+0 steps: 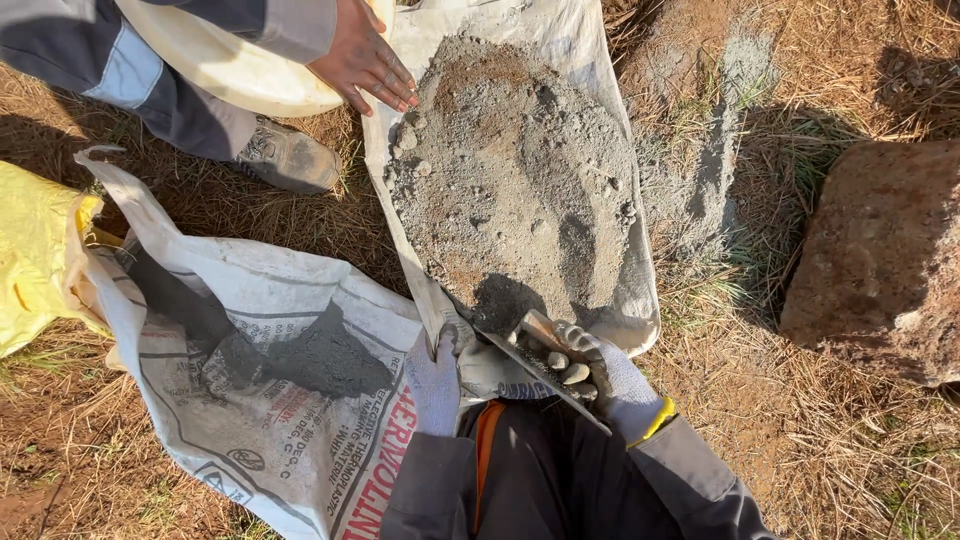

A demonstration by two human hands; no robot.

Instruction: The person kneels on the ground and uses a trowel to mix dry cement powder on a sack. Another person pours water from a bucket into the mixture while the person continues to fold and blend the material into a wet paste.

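My left hand (pixel 437 378), in a pale glove, grips the near edge of a white sack sheet (pixel 585 60) spread on the ground. My right hand (pixel 610 375), in a grey glove with a yellow cuff, is closed on a metal trowel (pixel 540 372) at the sheet's near end. On the sheet lies a heap of grey, lumpy cement and sand mix (pixel 515 180). Another person's bare hand (pixel 365 65) rests on the sheet's far left edge, next to a cream plastic basin (pixel 225 60).
A printed white sack (pixel 290 450) with dark grey powder (pixel 320 355) on it lies at the left, a yellow bag (pixel 35 250) beyond it. The other person's shoe (pixel 290 155) stands close by. A brown rock (pixel 880 260) sits on dry grass at the right.
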